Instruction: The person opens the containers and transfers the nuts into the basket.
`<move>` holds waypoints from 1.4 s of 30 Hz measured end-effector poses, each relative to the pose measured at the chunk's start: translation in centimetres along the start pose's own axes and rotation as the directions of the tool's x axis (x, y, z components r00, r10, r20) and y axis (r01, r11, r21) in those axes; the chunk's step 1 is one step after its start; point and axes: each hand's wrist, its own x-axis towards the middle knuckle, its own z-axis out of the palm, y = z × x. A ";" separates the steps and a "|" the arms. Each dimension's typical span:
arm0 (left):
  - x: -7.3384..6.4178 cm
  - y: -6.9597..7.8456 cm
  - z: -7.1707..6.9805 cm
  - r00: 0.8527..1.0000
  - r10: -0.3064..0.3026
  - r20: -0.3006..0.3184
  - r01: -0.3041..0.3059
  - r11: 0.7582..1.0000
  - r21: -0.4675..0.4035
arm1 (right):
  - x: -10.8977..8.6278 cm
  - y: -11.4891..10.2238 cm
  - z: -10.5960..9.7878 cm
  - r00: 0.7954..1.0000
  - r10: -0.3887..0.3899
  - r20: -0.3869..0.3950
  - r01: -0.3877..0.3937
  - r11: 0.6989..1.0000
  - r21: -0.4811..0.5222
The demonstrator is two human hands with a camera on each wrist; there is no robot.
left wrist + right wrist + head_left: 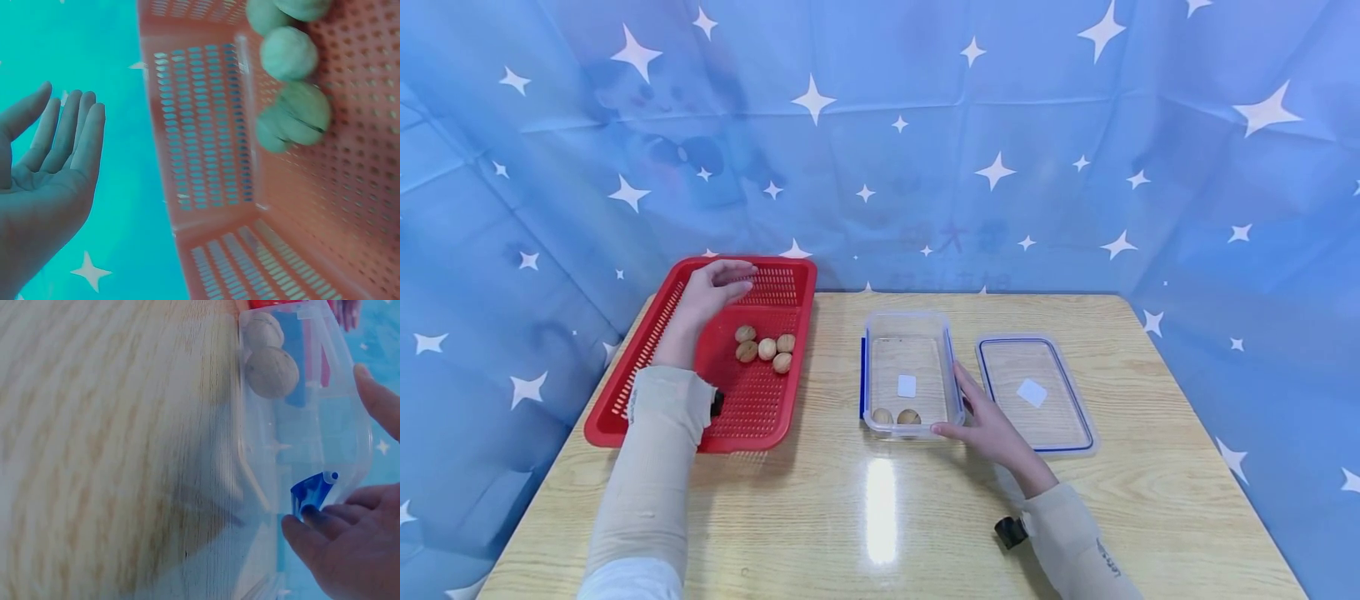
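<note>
My left hand (pixel 711 292) is raised over the back of a red plastic basket (pixel 745 421). Its fingers are extended and loosely bent, and the left wrist view shows the palm with nothing in it. Several walnuts (pixel 767 348) lie grouped on the basket floor. My right hand (pixel 992 425) holds a clear plastic food container (pixel 910 358) at its front right corner, thumb on the front rim and fingers along the side. In the right wrist view, the fingers touch a blue clip (pixel 312 490). Two walnuts (pixel 272 372) lie inside the container near its front wall.
To the right of the container a clear lid (pixel 1022 358) with a blue seal lies flat on the wooden table (pixel 797 517). Behind the table hangs a blue curtain (pixel 880 150) with white stars. White labels mark the container and lid.
</note>
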 end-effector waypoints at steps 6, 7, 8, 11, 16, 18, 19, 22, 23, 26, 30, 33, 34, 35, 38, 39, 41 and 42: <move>-0.8 1.9 0.3 0.999 0.026 0.018 -0.024 0.996 -0.084 | 0.0 0.1 0.0 1.000 -0.003 -0.003 0.003 1.000 0.007; -1.0 2.3 0.3 0.999 0.028 0.023 -0.026 0.993 -0.112 | 0.0 0.1 0.0 1.000 -0.003 -0.003 0.003 1.000 0.005; -1.2 2.7 0.4 0.999 0.034 0.028 -0.030 0.990 -0.137 | 0.0 0.1 0.0 1.000 -0.004 -0.002 0.004 1.000 0.007; -1.7 3.9 0.6 0.998 0.054 0.033 -0.045 0.972 -0.229 | 0.0 0.0 0.0 1.000 -0.007 0.000 0.007 1.000 0.006; -2.8 5.7 1.1 0.993 0.113 0.038 -0.094 0.938 -0.334 | 0.0 -0.2 -0.1 1.000 -0.006 -0.002 0.006 1.000 0.004; -3.3 6.3 1.4 0.990 0.138 0.038 -0.117 0.933 -0.340 | 0.0 -0.2 -0.1 1.000 -0.003 -0.002 0.003 1.000 0.004; -3.5 6.6 1.6 0.988 0.149 0.038 -0.127 0.932 -0.338 | 0.0 -0.2 -0.1 1.000 -0.002 -0.002 0.002 1.000 0.005; -4.1 7.3 2.2 0.982 0.180 0.047 -0.155 0.929 -0.335 | 0.0 -0.2 0.0 1.000 -0.003 -0.002 0.003 1.000 0.009; -4.3 7.5 2.4 0.980 0.191 0.055 -0.161 0.924 -0.348 | 0.0 -0.1 0.0 1.000 -0.004 -0.001 0.004 1.000 0.011; -4.7 7.8 3.2 0.974 0.214 0.081 -0.169 0.912 -0.374 | 0.0 -0.1 -0.1 1.000 -0.008 -0.002 0.008 1.000 0.014; -5.1 8.0 4.5 0.971 0.213 0.105 -0.164 0.921 -0.353 | 0.0 0.0 -0.1 1.000 -0.010 -0.002 0.010 1.000 0.015; -5.4 7.9 5.5 0.969 0.211 0.130 -0.163 0.938 -0.306 | 0.0 0.1 -0.2 1.000 -0.014 -0.006 0.014 1.000 0.014; -5.5 7.8 5.8 0.967 0.214 0.136 -0.168 0.943 -0.288 | 0.0 0.1 -0.2 1.000 -0.016 -0.006 0.016 1.000 0.014; -5.6 7.7 6.2 0.965 0.220 0.143 -0.175 0.946 -0.274 | 0.0 0.1 -0.2 1.000 -0.017 -0.007 0.017 1.000 0.014; -5.9 7.4 7.1 0.958 0.234 0.165 -0.185 0.945 -0.269 | 0.0 0.2 -0.1 1.000 -0.022 -0.006 0.022 1.000 0.014; -6.0 7.2 7.4 0.956 0.238 0.170 -0.189 0.946 -0.263 | 0.0 0.2 -0.1 1.000 -0.022 -0.005 0.022 1.000 0.014; -6.1 7.0 8.1 0.953 0.243 0.183 -0.190 0.945 -0.266 | 0.1 0.2 -0.1 1.000 -0.022 -0.006 0.022 1.000 0.013; -6.2 6.8 8.4 0.952 0.242 0.187 -0.189 0.946 -0.263 | 0.1 0.2 -0.1 1.000 -0.022 -0.006 0.022 1.000 0.014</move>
